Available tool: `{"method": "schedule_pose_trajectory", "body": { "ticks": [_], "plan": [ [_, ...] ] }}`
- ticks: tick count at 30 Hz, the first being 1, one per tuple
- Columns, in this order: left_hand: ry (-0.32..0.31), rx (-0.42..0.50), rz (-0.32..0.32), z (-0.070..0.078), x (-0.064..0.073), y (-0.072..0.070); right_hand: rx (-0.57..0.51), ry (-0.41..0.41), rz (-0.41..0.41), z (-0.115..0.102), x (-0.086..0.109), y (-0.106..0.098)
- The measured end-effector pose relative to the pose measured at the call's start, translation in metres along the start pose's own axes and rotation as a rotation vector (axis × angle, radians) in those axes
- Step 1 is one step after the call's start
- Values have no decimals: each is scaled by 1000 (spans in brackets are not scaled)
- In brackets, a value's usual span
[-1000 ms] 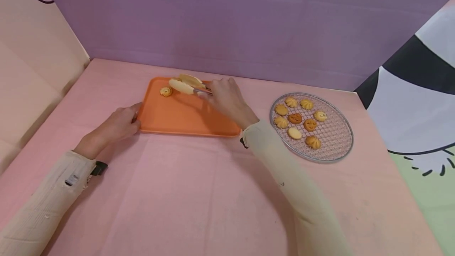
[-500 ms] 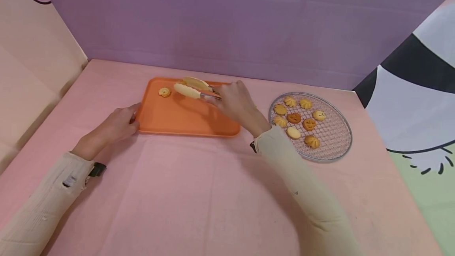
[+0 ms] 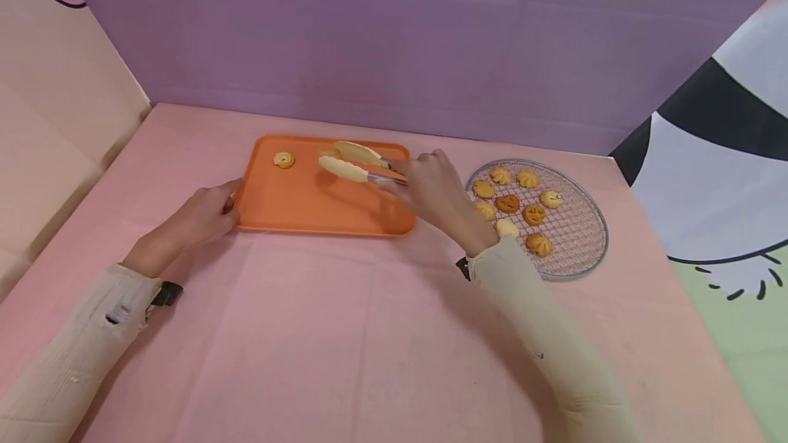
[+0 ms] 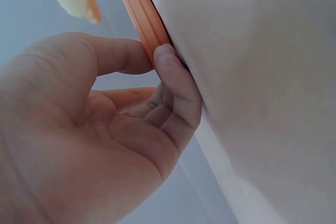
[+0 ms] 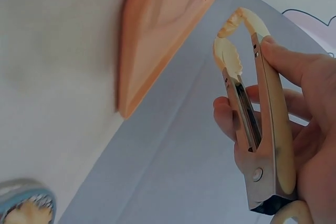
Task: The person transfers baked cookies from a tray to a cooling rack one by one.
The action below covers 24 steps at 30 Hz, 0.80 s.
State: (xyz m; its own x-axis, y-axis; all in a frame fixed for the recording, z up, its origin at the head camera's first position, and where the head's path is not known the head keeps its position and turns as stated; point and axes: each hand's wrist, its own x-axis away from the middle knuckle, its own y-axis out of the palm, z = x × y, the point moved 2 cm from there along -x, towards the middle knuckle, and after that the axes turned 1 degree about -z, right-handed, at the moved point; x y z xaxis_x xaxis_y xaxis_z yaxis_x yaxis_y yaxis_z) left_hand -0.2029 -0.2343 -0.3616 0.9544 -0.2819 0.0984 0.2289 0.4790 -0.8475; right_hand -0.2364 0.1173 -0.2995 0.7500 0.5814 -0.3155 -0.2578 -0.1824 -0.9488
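Note:
In the head view, my left hand (image 3: 206, 216) pinches the left edge of an orange tray (image 3: 320, 214) between thumb and fingers. The left wrist view shows the thumb and curled fingers on the tray's rim (image 4: 143, 19). My right hand (image 3: 434, 190) grips metal tongs with pale scalloped tips (image 3: 345, 168) above the tray. In the right wrist view, the tongs (image 5: 262, 145) have arms spread slightly and tips close together; whether anything sits between the tips I cannot tell. One swirled cookie (image 3: 284, 159) lies on the tray near its far left corner.
A round wire rack (image 3: 572, 238) holding several cookies, among them a dark smiling-face cookie (image 3: 534, 215), stands right of the tray, partly behind my right forearm. Pink cloth (image 3: 320, 333) covers the table. A purple wall (image 3: 394, 46) rises along the back.
My right hand has moved right and slightly nearer with the tongs, away from the swirled cookie. My left hand stays at the tray's left edge.

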Motion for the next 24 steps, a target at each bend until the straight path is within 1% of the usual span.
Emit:
{"method": "schedule_pose_trajectory", "body": {
  "ticks": [5,12,15,19,21,24],
  "plan": [
    [-21,2,-9,1,0,0,-8,-5,5,7,16,-2],
    [-7,-8,3,1,-1,2,3,-22,78,17,42,-4],
    [-16,-15,3,2,-1,2,10,-46,133,21,53,-4],
    [-29,-14,-3,3,0,2,0,-83,226,25,67,-8],
    [-30,-13,-2,2,0,2,-10,-91,256,26,73,-11],
    [-26,-15,3,2,0,2,-18,-87,277,29,83,-15]
  ]
}}
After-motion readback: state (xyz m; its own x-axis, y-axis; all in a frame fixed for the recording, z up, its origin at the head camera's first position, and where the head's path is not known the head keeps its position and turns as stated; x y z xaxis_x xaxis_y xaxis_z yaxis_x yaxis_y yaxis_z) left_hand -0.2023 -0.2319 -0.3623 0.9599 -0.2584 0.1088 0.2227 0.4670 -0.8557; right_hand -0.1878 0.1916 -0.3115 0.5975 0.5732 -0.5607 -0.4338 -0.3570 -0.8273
